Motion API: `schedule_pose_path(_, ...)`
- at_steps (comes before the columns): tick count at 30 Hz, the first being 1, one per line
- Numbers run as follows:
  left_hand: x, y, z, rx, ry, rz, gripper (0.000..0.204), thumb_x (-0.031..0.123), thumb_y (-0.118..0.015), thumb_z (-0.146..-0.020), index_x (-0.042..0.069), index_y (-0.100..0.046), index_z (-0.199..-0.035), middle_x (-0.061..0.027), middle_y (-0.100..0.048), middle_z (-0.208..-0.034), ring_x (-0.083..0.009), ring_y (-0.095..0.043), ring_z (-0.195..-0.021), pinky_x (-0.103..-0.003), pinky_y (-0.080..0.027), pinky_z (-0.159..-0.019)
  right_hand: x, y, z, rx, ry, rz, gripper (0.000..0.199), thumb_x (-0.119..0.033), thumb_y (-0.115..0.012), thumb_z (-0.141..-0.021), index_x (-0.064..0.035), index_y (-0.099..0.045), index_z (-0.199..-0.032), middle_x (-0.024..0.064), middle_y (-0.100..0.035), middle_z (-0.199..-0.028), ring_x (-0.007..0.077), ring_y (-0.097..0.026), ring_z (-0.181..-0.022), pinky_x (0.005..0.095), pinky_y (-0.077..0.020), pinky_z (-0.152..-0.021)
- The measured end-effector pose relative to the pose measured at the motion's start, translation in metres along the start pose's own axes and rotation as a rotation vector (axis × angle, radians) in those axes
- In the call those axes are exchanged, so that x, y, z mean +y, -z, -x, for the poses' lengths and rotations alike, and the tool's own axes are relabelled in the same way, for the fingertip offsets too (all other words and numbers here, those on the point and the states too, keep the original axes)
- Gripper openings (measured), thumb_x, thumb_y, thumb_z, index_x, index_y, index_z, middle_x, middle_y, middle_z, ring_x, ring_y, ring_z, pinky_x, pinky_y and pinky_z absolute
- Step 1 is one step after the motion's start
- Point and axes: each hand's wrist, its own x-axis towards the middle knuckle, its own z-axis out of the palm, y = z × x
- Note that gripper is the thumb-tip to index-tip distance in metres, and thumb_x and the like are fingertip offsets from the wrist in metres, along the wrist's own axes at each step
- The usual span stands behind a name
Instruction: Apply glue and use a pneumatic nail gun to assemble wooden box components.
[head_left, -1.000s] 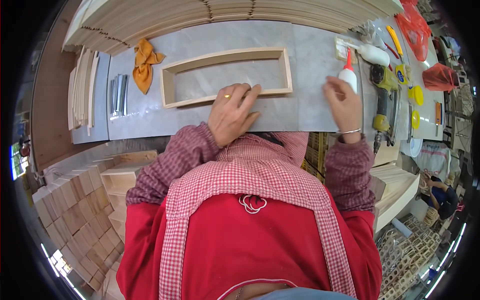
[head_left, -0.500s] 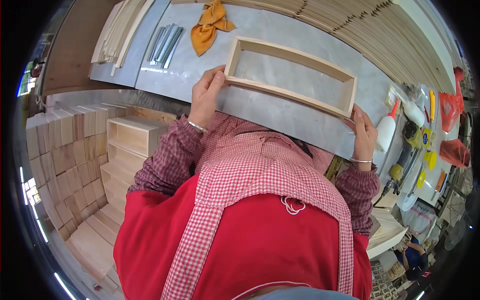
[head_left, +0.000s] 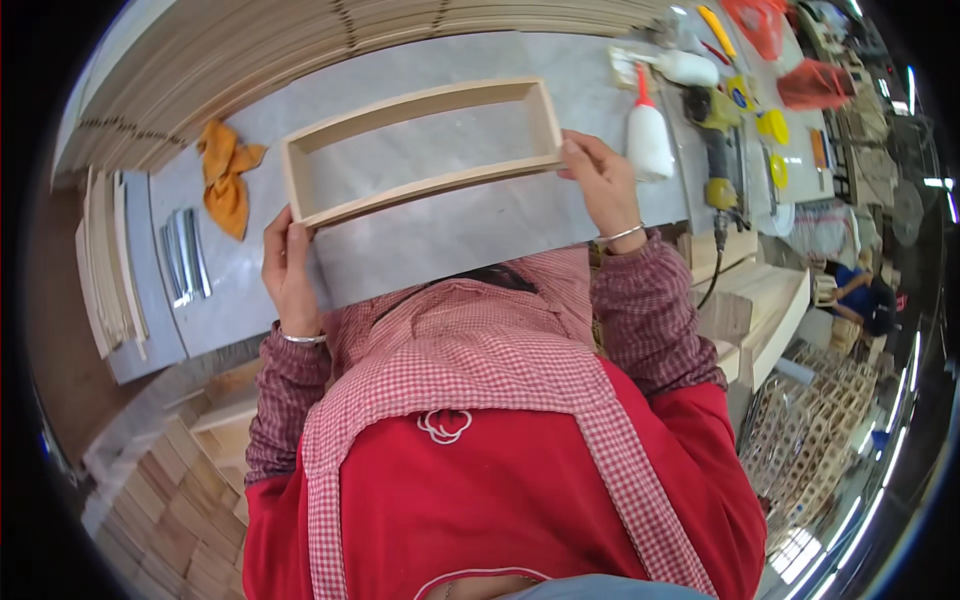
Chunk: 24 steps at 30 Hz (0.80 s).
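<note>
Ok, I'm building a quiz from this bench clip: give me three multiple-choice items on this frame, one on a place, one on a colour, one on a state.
1. Where does the cloth lie?
A. left of the wooden frame
B. inside it
C. beside the glue bottle

2. What colour is the cloth?
A. blue
B. orange
C. white

3. How is the frame held?
A. by the left hand alone
B. by neither hand
C. by the left hand and right hand, one at each end

Answers:
1 A, it lies on the table off the frame's left end.
2 B, it is plainly orange.
3 C, fingers grip both ends.
</note>
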Motion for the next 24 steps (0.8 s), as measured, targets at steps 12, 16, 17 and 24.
schedule_pose_path(12, -0.009, -0.006, -0.006, 0.067, -0.037, -0.082, 0.038, 0.026, -0.047, -0.096, -0.001, -0.051, -0.121, -0.0099, -0.055, -0.109, -0.0177, -0.052, -0.092, -0.029, -0.041, -0.087, 0.055, 0.049, -0.008, 0.435, 0.160, 0.802, 0.062, -0.024, -0.070, -0.069, -0.0034, -0.047, -0.123, 0.0169, -0.049, -0.121, 0.0330, -0.054, -0.097, 0.0376, -0.0446, -0.086)
schedule_pose_path(16, -0.022, -0.003, -0.013, 0.101, 0.005, -0.115, 0.041, 0.028, -0.046, -0.095, 0.000, -0.048, -0.126, -0.0132, -0.055, -0.116, -0.0208, -0.055, -0.100, -0.029, -0.042, -0.090, 0.102, 0.070, -0.011, 0.497, 0.233, 0.480, 0.063, -0.019, -0.066, -0.069, -0.0028, -0.044, -0.126, 0.0195, -0.048, -0.122, 0.0301, -0.055, -0.097, 0.0363, -0.0472, -0.081)
schedule_pose_path(17, -0.020, -0.005, -0.011, 0.112, 0.007, -0.096, 0.042, 0.028, -0.045, -0.095, 0.000, -0.047, -0.126, -0.0133, -0.055, -0.117, -0.0209, -0.055, -0.101, -0.029, -0.042, -0.090, 0.106, 0.075, -0.014, 0.518, 0.016, 0.236, 0.063, -0.017, -0.065, -0.070, -0.0030, -0.043, -0.127, 0.0189, -0.048, -0.121, 0.0295, -0.054, -0.096, 0.0365, -0.0477, -0.077)
schedule_pose_path(24, -0.016, -0.003, -0.014, 0.050, -0.001, -0.220, 0.042, 0.028, -0.043, -0.096, 0.000, -0.046, -0.127, -0.0139, -0.052, -0.121, -0.0222, -0.054, -0.102, -0.029, -0.040, -0.092, 0.057, 0.120, 0.015, 0.592, -0.010, -1.159, 0.060, -0.008, -0.063, -0.072, -0.0062, -0.041, -0.128, 0.0170, -0.048, -0.118, 0.0289, -0.052, -0.095, 0.0339, -0.0465, -0.067)
